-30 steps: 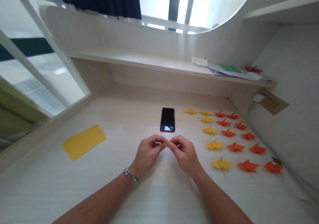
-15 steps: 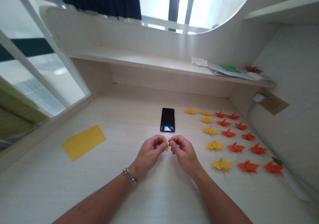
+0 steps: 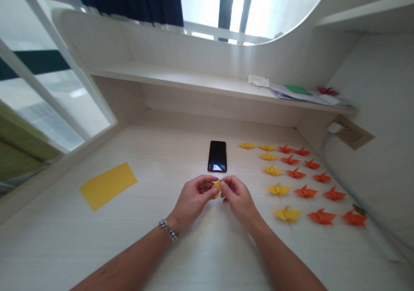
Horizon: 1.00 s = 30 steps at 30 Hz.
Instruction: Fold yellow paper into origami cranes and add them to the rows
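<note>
A small piece of folded yellow paper (image 3: 217, 189) is pinched between my two hands, just in front of the phone (image 3: 217, 156). My left hand (image 3: 195, 194) grips its left side with thumb and fingers. From the other side, the thumb and forefinger of my right hand (image 3: 237, 194) close on its upper right edge. Much of the paper is covered by my fingers, so its exact shape is hard to make out. To the right stand rows of folded paper cranes, yellow ones (image 3: 278, 189) nearer my hand and orange ones (image 3: 305, 191) beyond.
Yellow paper sheets (image 3: 109, 186) lie at the left of the desk (image 3: 155, 153). A cable (image 3: 351, 191) runs down the right side from a wall socket (image 3: 351, 132). Papers (image 3: 281, 93) rest on the shelf (image 3: 181, 78) at the back, below a mirror (image 3: 207, 6).
My right hand has come slightly left, its thumb and finger now on the folded yellow paper. The paper has turned a little and shows more of its face. The cranes and phone stay put.
</note>
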### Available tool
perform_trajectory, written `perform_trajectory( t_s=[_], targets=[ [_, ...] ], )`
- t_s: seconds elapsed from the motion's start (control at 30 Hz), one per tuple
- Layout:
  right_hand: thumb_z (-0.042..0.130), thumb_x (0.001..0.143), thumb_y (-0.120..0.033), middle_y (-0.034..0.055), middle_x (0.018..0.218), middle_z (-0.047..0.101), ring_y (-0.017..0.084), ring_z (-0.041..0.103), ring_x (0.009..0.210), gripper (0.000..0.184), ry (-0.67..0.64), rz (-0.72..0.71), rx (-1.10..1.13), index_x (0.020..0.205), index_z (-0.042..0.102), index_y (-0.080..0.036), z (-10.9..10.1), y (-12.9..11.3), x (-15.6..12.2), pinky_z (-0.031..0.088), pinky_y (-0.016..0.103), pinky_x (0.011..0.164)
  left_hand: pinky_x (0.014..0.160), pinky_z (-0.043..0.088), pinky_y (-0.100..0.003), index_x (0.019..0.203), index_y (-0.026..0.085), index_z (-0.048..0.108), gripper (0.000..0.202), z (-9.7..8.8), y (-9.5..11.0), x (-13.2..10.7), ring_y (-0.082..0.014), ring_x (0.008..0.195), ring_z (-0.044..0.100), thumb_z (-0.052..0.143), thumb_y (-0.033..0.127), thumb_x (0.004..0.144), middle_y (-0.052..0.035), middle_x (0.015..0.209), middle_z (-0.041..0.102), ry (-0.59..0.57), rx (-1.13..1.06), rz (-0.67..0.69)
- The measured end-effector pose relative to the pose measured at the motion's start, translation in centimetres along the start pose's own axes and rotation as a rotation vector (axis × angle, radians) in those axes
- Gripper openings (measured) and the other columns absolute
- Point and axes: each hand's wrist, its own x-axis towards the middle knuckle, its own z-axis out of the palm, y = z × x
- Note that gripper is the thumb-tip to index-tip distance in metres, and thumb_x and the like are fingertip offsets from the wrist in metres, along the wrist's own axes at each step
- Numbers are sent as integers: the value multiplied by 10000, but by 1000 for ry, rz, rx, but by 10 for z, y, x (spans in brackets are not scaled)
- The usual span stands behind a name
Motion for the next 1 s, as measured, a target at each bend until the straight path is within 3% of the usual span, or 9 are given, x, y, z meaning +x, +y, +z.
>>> perform_trajectory(
  t_s=[0.17,0.4,0.67,1.0],
  targets=[
    [563,808,-321,15,703,619,132,536,627,165,26,-42,-56,770,604,-167,-1,-2,0,437,245,580,717,518,-315,943,116,611,324,1,2,-2,-181,761,648,733,244,671,-76,808,690,-7,-12,-21],
    [591,784,-366,19,675,608,133,544,597,212,-2,2,86,805,608,-156,-3,3,3,459,249,538,627,509,-271,934,121,608,321,1,5,-2,-156,673,637,736,223,658,-56,737,687,17,19,-31],
    [615,763,-361,6,619,597,121,535,542,212,94,-4,114,772,611,-150,-3,1,4,462,252,526,707,524,-305,932,126,594,315,1,1,-1,-167,744,649,731,233,669,-65,806,690,7,-20,-54],
    [621,752,-428,22,649,606,127,557,583,277,51,49,192,783,619,-153,-7,-1,6,465,233,512,627,511,-281,887,130,585,296,-1,5,-1,-154,657,633,734,226,651,-40,709,670,25,18,-41]
  ],
)
